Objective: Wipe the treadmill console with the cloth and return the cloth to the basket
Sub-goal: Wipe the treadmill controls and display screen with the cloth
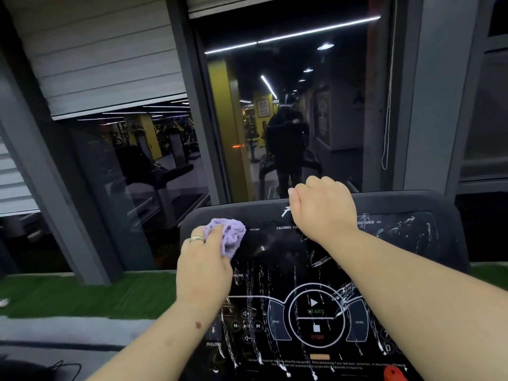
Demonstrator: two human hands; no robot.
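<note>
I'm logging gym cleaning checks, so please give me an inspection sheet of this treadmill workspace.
Surface: treadmill console, black, white streaks across most of the panel.
Job's things: purple cloth, bunched, at the console's upper left; basket not in view.
Clutter: red clip at the bottom edge.
Hands: left hand grips the cloth; right hand grips the console's top edge.
Cables: black cable, lower left; white cord hanging by the window.
Surroundings: green turf, dark window reflecting gym.
</note>
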